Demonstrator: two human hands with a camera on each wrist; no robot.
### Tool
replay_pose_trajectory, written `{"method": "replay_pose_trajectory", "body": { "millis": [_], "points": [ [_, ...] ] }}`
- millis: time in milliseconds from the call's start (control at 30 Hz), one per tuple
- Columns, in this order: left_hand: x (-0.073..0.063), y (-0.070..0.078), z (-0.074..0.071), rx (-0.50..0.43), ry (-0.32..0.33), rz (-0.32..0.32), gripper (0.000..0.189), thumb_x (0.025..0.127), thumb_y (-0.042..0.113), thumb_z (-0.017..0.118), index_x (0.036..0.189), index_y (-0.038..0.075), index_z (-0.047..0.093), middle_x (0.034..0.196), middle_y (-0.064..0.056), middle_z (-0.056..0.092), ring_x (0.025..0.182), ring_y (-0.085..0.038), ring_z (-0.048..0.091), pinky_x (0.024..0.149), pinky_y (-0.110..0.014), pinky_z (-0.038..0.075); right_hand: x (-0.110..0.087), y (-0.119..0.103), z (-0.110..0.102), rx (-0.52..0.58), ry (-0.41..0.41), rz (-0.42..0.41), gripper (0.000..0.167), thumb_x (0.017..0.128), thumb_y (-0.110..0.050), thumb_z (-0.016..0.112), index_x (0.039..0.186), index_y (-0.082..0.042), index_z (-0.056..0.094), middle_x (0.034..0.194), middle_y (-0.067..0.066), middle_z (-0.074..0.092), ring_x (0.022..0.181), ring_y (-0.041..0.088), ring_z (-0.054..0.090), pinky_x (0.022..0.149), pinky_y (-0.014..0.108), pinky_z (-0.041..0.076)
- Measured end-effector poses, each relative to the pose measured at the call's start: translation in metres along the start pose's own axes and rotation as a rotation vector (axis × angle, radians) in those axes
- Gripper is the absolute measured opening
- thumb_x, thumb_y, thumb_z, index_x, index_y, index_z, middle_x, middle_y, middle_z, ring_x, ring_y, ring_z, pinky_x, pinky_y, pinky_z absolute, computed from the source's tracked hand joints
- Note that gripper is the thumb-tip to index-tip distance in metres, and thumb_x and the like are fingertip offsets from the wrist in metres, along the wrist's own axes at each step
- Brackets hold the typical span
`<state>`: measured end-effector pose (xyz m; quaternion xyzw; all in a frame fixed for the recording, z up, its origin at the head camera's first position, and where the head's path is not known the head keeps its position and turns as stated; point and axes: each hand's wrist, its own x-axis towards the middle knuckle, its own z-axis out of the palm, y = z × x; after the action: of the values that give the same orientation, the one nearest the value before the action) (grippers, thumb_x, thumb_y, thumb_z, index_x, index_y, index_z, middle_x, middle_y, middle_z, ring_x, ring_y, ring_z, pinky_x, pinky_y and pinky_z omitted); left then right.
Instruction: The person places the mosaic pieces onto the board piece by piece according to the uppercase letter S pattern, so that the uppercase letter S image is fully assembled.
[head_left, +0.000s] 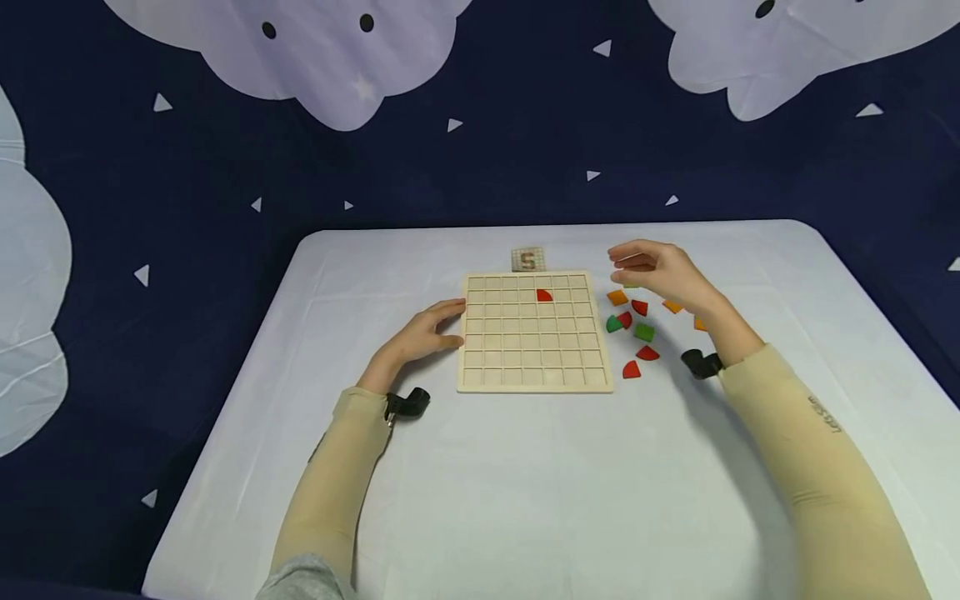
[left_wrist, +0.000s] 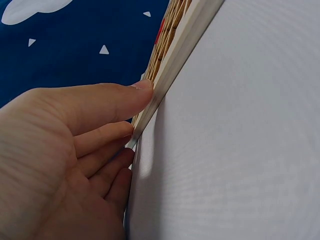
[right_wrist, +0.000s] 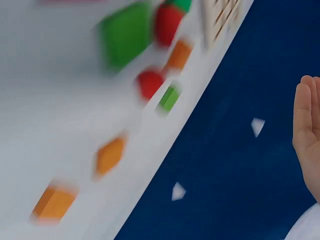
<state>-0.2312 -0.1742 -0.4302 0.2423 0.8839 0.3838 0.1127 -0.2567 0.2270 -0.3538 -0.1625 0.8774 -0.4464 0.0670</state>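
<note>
A pale wooden grid board (head_left: 534, 389) lies on the white table, and one red quarter-round piece (head_left: 543, 296) sits in a cell of its upper part. My left hand (head_left: 420, 333) is at the board's left side; in the left wrist view the thumb (left_wrist: 135, 97) touches the board's edge, with the fingers loosely extended below. My right hand (head_left: 663, 271) hovers over the loose pieces right of the board, fingers extended and nothing seen between them. Only part of that hand (right_wrist: 310, 130) shows in the right wrist view, at its right edge.
Beside the board lie several loose pieces: red quarter-rounds (head_left: 632, 370), a green square (head_left: 644, 332), a green rounded piece (head_left: 614, 323) and orange pieces (head_left: 617, 297). A small patterned tile with an S-like mark (head_left: 528, 259) lies behind the board. A dark cloud-print cloth (head_left: 510, 183) hangs behind the table.
</note>
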Motion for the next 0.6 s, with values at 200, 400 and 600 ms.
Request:
{"method": "replay_pose_trajectory", "body": {
  "millis": [200,400,600],
  "points": [
    [-0.001,-0.002,-0.001,0.003,0.004,-0.018,0.066,0.086,0.013,0.068,0.143,-0.001,0.036,0.15,-0.012,0.03,0.139,-0.026,0.022,0.113,-0.039,0.017,-0.028,0.022,-0.029,-0.087,0.071,0.061,0.052,0.087,-0.033,0.068,0.129,-0.005,0.055,0.126,0.014,0.056,0.107,0.017,0.056,0.077,0.011,0.046],
    [0.0,0.0,0.0,-0.018,0.005,-0.025,0.066,0.086,0.012,0.068,0.143,0.0,0.037,0.151,-0.011,0.03,0.139,-0.025,0.021,0.113,-0.039,0.017,-0.049,0.038,-0.051,-0.168,0.105,0.117,0.053,0.087,-0.037,0.068,0.128,-0.006,0.056,0.125,0.016,0.056,0.095,-0.005,0.052,0.073,0.007,0.043],
    [0.0,0.001,0.002,-0.022,0.005,-0.018,0.066,0.086,0.011,0.068,0.143,-0.001,0.038,0.15,-0.011,0.03,0.139,-0.025,0.022,0.113,-0.039,0.017,-0.064,0.057,-0.062,-0.273,0.101,0.156,0.053,0.087,-0.037,0.067,0.127,-0.004,0.056,0.124,0.019,0.056,0.106,0.019,0.057,0.076,0.015,0.043]
  ]
}}
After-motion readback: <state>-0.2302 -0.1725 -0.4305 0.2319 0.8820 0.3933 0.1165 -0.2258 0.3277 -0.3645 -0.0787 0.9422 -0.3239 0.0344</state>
